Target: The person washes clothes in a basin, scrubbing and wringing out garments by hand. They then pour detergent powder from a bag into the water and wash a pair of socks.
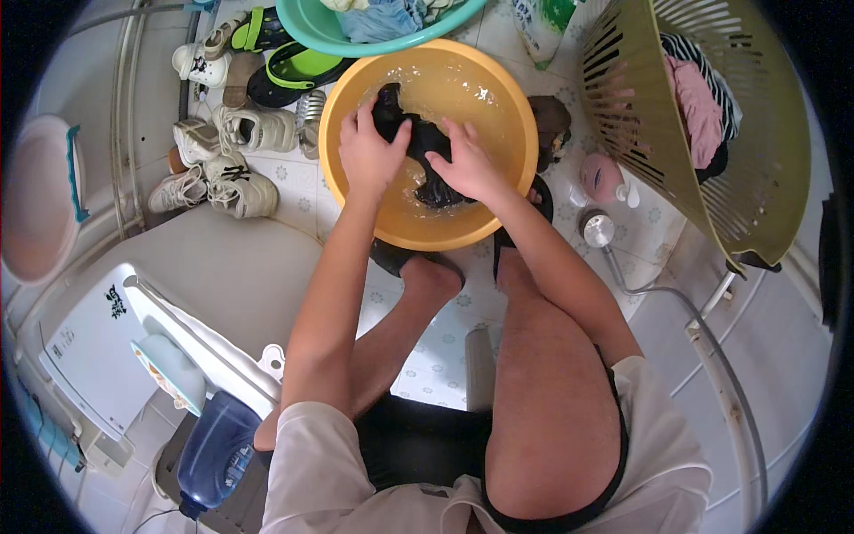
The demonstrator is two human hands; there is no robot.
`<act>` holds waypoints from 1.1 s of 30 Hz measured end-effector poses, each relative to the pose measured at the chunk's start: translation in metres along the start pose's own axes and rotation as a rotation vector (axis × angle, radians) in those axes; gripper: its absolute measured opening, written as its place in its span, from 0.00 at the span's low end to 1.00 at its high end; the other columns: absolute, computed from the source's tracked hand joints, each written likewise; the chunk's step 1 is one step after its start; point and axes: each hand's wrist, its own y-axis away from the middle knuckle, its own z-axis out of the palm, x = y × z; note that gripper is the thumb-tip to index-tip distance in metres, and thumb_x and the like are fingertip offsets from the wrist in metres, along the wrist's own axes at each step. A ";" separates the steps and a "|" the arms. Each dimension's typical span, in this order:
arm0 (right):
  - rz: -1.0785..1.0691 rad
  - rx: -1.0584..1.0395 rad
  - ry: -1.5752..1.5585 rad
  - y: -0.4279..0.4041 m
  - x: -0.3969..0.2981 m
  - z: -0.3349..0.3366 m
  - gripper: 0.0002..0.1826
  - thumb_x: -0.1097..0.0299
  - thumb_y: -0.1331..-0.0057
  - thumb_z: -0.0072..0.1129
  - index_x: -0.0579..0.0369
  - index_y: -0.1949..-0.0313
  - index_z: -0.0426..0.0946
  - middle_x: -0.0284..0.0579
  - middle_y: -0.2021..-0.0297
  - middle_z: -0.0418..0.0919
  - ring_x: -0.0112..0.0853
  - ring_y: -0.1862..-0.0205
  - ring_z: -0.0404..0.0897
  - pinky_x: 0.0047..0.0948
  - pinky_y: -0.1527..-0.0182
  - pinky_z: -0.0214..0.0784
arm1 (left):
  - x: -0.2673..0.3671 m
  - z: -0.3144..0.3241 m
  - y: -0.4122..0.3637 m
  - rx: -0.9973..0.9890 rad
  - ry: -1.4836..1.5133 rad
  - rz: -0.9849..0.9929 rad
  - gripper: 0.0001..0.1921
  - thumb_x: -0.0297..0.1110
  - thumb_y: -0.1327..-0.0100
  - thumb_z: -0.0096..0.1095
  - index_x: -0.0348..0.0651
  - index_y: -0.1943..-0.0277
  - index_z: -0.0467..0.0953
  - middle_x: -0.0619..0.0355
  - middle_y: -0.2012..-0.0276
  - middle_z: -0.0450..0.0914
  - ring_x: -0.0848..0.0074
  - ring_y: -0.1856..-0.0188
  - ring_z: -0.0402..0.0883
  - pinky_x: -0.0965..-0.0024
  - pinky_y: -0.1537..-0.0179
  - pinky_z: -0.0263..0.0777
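Observation:
A wet black cloth garment [427, 137] lies bunched in the water of a round orange-yellow plastic basin [333, 150]. My left hand [370, 150] holds its upper left part, with the cloth between thumb and fingers. On the other side, my right hand [470, 160] grips the cloth's middle, thumb and fingers on either side of it. One end of the garment trails toward the near side of the basin. The cloth under both palms is hidden.
Beyond the basin stands a turquoise tub [380, 47] of clothes. Several shoes [243, 130] are at the left. To the right are a tall laundry basket [644, 133], a pink bottle [600, 177] and a shower head [597, 229] with its hose. A blue water jug [217, 450] lies at lower left.

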 end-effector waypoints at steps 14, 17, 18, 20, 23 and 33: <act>-0.014 -0.402 0.584 0.003 0.002 -0.010 0.41 0.54 0.42 0.70 0.72 0.39 0.66 0.62 0.47 0.77 0.51 0.48 0.81 0.45 0.45 0.74 | -0.002 0.039 -0.008 -0.341 -0.649 0.486 0.33 0.36 0.45 0.67 0.62 0.34 0.71 0.56 0.41 0.78 0.64 0.31 0.68 0.48 0.31 0.55; 0.078 -0.327 0.476 0.006 0.008 -0.005 0.49 0.46 0.46 0.73 0.70 0.37 0.62 0.62 0.46 0.77 0.55 0.44 0.78 0.45 0.43 0.72 | 0.016 0.020 -0.019 -0.515 -0.564 0.284 0.26 0.39 0.47 0.67 0.55 0.42 0.77 0.55 0.50 0.83 0.65 0.37 0.74 0.52 0.35 0.60; 0.008 -0.183 0.473 0.008 0.008 -0.001 0.50 0.46 0.49 0.75 0.70 0.38 0.64 0.62 0.48 0.79 0.54 0.46 0.79 0.45 0.44 0.73 | 0.015 0.012 -0.025 -0.539 -0.458 0.217 0.22 0.36 0.49 0.65 0.50 0.48 0.81 0.54 0.55 0.85 0.63 0.41 0.77 0.54 0.39 0.64; -0.057 -0.042 0.468 0.006 0.012 0.001 0.50 0.46 0.53 0.77 0.69 0.40 0.66 0.62 0.51 0.80 0.54 0.49 0.81 0.46 0.44 0.73 | 0.018 -0.006 -0.037 -0.570 -0.374 0.095 0.18 0.37 0.51 0.64 0.44 0.56 0.83 0.51 0.55 0.85 0.60 0.47 0.80 0.56 0.41 0.67; -0.031 -0.042 -0.140 -0.012 0.018 -0.009 0.39 0.58 0.56 0.79 0.62 0.45 0.75 0.56 0.56 0.84 0.47 0.53 0.84 0.41 0.49 0.75 | 0.017 -0.027 -0.039 -0.598 0.063 0.222 0.23 0.33 0.52 0.62 0.40 0.50 0.82 0.50 0.57 0.86 0.57 0.55 0.83 0.61 0.51 0.74; 0.346 -0.221 -1.072 0.000 -0.011 -0.028 0.30 0.75 0.48 0.62 0.59 0.43 0.71 0.43 0.57 0.80 0.37 0.57 0.83 0.38 0.56 0.78 | -0.026 -0.017 -0.034 -0.779 1.332 -0.523 0.23 0.28 0.47 0.56 0.41 0.45 0.71 0.56 0.54 0.77 0.72 0.55 0.77 0.72 0.51 0.72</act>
